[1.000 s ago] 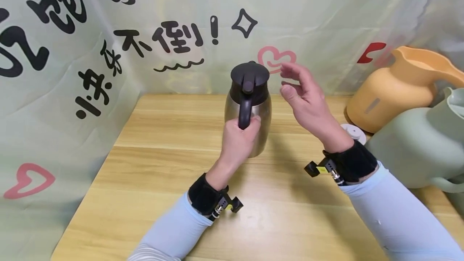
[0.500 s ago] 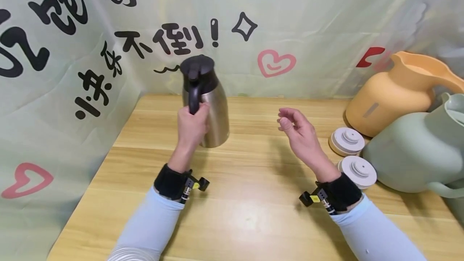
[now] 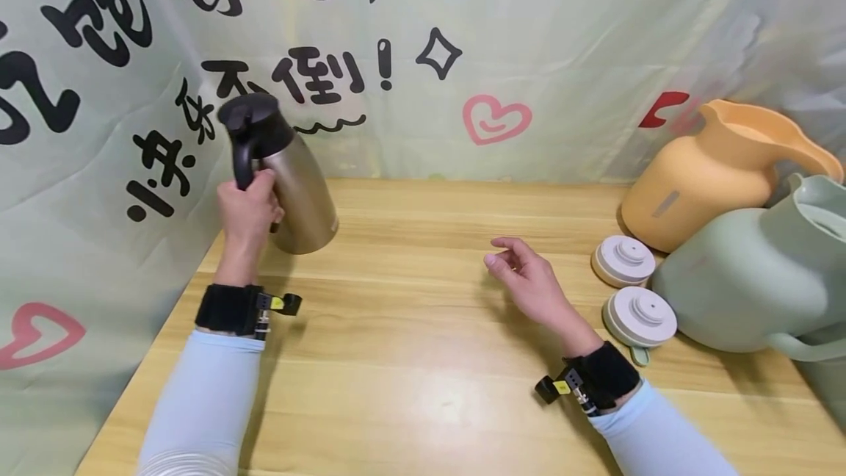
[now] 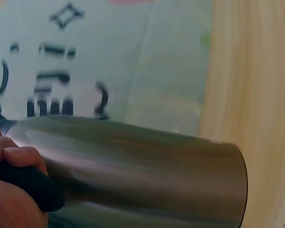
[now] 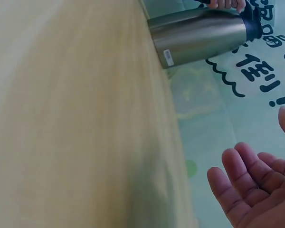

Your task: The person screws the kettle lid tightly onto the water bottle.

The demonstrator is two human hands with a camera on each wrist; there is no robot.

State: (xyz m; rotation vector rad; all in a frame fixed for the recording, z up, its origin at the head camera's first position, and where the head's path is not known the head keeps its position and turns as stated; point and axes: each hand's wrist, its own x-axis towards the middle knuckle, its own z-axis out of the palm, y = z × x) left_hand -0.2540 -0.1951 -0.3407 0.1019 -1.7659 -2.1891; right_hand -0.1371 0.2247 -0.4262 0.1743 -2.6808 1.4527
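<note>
A steel thermos jug (image 3: 300,197) with a black lid and black handle stands at the far left of the table in the head view, leaning a little to the left. My left hand (image 3: 247,208) grips its handle, fingers curled round it. The left wrist view shows the jug's steel body (image 4: 142,171) stretching away from the fingers. My right hand (image 3: 529,281) hovers over the right-middle of the table, holding nothing. In the right wrist view its fingers (image 5: 249,180) are loosely bent and apart from everything.
An orange jug (image 3: 700,182) and a pale green jug (image 3: 740,278), both without lids, stand at the right. Two round white-topped lids (image 3: 624,259) lie beside them on the wooden table (image 3: 410,358). A printed cloth (image 3: 575,42) hangs behind and at the left.
My left hand has carried the steel jug from the middle to the far left. The right hand has come away from near the jug, lowering toward the table.
</note>
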